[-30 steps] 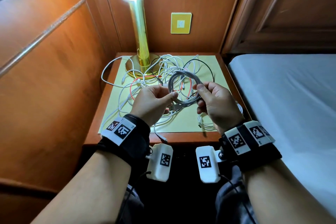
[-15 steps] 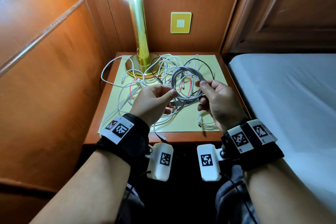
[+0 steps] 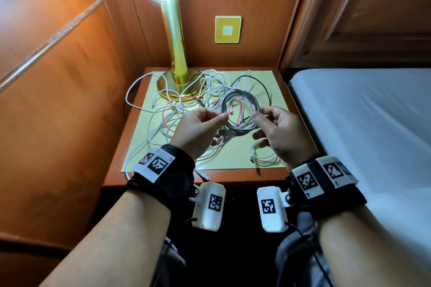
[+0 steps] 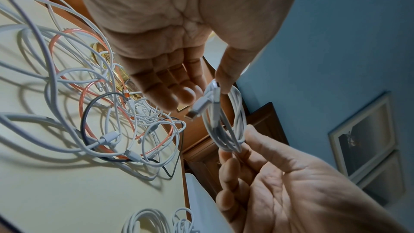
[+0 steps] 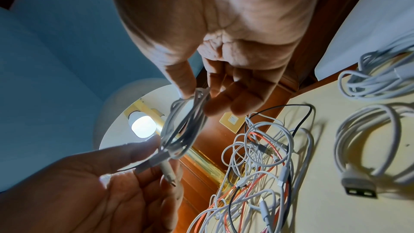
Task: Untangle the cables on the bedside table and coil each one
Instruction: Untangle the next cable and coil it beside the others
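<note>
Hanging above the worktop (image 3: 277, 81), the white coil (image 3: 241, 113) is pinched on opposite sides by left hand (image 3: 198, 128) and right hand (image 3: 282, 130), fingers closed on its loops. Coiling looks finished; next, set it beside the finished coil (image 3: 263, 157). The tangle (image 3: 198, 100) around the lamp base (image 3: 172, 84) remains to be sorted.

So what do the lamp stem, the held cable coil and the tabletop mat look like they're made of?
Lamp stem: likely polished brass-toned metal, with mirror-like reflections. Held cable coil, pinched by the left hand and right hand: matte white, flexible, probably plastic-jacketed. Mat: pale yellow, flat and dull, perhaps paper or thin plastic; cannot tell which.
</note>
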Motion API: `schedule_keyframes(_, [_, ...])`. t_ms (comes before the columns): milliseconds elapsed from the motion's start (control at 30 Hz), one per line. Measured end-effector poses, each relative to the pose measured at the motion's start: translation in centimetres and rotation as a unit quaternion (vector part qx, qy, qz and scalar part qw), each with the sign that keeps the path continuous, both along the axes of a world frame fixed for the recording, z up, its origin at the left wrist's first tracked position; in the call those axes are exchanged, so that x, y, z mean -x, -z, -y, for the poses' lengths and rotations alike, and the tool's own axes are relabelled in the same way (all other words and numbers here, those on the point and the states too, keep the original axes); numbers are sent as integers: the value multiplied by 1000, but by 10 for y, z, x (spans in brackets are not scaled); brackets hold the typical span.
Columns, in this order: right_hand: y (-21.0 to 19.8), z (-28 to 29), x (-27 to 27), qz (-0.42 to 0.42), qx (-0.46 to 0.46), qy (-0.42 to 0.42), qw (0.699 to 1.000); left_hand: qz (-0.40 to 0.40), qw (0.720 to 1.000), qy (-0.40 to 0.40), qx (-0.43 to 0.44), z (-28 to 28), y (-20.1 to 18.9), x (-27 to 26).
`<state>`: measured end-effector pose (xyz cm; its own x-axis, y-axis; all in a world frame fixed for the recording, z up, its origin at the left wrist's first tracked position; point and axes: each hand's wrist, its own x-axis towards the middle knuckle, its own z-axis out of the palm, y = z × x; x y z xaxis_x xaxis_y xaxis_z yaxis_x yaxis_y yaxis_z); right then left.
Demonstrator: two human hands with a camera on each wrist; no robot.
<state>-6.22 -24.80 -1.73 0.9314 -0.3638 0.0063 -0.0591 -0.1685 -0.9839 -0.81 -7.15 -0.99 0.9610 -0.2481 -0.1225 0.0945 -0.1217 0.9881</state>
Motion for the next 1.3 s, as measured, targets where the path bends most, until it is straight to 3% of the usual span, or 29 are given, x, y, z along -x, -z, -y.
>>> schedule_keyframes(500, [-5,34,5,-21,2,74,997,-17,999,44,-10,18,0,-2])
schedule_keyframes(733, [-4,107,3,-55,-138,162,976,47,982,66,-171,25,13,-30])
schedule_keyframes(900, [14,149,-14,-89,-148,194,966,42,956,130,-260,36,26,-44])
schedule_keyframes(1300, [58,176,-71,-169,-160,205,951,-3,925,220,-310,77,45,-51])
